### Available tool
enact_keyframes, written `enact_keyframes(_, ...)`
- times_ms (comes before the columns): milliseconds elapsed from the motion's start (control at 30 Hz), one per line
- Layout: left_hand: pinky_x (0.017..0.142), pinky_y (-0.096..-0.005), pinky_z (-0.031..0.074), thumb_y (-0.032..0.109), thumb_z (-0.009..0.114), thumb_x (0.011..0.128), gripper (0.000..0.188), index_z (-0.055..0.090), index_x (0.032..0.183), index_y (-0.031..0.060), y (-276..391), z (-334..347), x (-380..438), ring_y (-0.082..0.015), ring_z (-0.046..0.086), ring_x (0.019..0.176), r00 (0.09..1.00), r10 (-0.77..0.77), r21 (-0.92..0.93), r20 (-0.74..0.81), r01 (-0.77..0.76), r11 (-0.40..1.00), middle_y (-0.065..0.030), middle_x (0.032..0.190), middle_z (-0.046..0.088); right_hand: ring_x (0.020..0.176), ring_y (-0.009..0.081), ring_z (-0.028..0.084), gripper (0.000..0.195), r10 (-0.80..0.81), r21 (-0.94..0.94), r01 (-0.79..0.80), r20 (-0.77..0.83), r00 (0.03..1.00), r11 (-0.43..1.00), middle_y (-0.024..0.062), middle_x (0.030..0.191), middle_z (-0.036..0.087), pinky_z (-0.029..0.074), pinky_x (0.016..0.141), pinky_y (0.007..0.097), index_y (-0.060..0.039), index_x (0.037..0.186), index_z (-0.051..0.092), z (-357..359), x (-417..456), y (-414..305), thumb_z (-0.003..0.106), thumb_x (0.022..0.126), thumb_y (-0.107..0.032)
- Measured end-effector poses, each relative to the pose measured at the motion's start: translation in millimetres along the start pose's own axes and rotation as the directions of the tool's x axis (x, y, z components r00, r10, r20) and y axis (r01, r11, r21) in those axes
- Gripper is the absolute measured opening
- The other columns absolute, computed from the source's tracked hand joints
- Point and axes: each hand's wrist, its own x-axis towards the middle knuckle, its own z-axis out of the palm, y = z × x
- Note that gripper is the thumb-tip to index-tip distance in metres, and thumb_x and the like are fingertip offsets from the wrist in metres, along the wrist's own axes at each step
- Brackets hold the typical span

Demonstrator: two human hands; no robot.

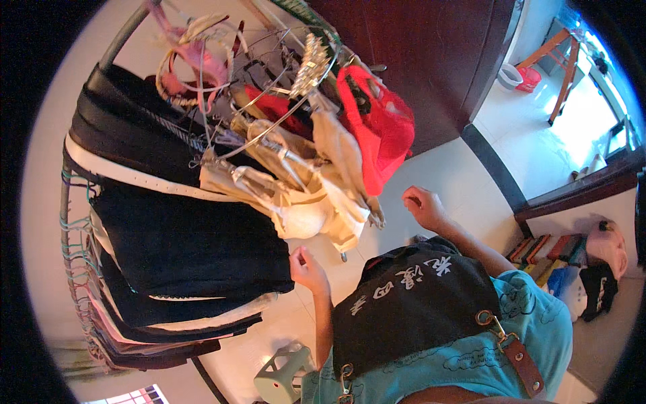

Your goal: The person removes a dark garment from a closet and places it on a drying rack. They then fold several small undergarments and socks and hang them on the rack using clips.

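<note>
My left hand (309, 271), its fingers curled, is at the outer edge of a black garment (202, 242) on the rack; whether it pinches the cloth or only touches it, I cannot tell. My right hand (425, 206) is curled in the air with nothing visible in it, below a hanging red bra (383, 136). Beige bras (303, 217) hang from a round wire hanger between the two hands. A spiky metallic hair clip (310, 65) and several headbands (176, 81) sit higher up. Black trousers or similar cloth (136, 126) drape beside a white belt (141, 169).
A metal clothes rack (64, 202) holds several garments on teal hangers. A green plastic stool (283, 372) stands near my left arm. Behind the rack is a dark red door (424, 60). Books (547, 252) and caps (603, 247) lie at the right, below the doorway with a wooden stand (565, 76).
</note>
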Motion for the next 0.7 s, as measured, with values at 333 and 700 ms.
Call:
enact_keyframes(333,0.089,-0.0287,0.045,0.012,0.059,0.091,0.037,0.049,0.123,-0.0037,242,122,53,-0.0178,0.058,0.098,0.907,0.300,-0.190,-0.296,-0.364,0.912,-0.0125,0.112,0.059,0.085,0.0296,0.061,0.023,-0.665,0.253,0.676,-0.141,0.734,0.692,0.0148,0.093,0.061,0.049,0.074,0.0345,0.0008,0.107,0.058,-52,98,-146,0.059,0.084,-0.001)
enact_keyframes(700,0.075,-0.0209,0.040,0.017,0.049,0.098,0.016,0.055,0.098,0.0027,200,99,49,-0.0067,0.048,0.082,0.997,0.072,-0.748,-0.040,-0.077,0.659,0.0011,0.092,0.055,0.084,0.0091,0.055,0.029,-0.550,0.794,-0.144,0.526,0.649,0.591,0.0035,0.090,0.065,0.045,0.075,0.0241,-0.0005,0.094,0.066,-29,189,-207,0.056,0.094,-0.028)
